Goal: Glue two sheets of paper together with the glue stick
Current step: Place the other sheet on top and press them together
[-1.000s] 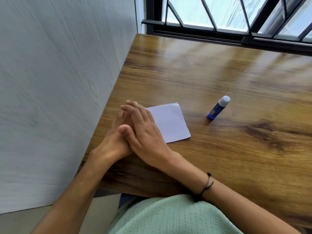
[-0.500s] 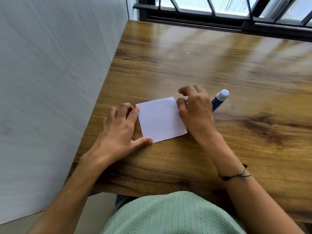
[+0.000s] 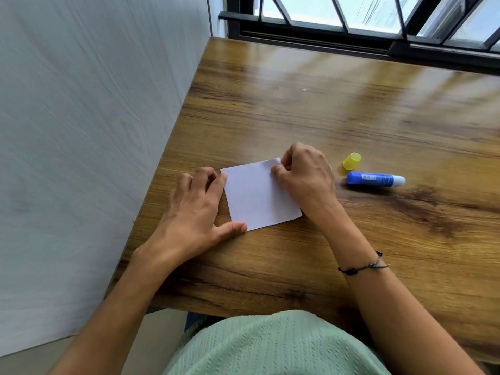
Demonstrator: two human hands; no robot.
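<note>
White square paper, flat on worktop. Left hand spread, pinning nine-o'clock edge; right hand pinching one-o'clock corner. Blue glue stick lying at three o'clock, beside yellow cap.

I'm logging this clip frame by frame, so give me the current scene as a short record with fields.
surface: wooden table
paper: white paper, lying flat near the table's left edge
left hand: left hand flat, touching the paper's left edge
right hand: right hand pinching the paper's far right corner
glue stick: blue glue stick, lying on its side, right of the paper
cap: yellow cap, beside the stick
</note>
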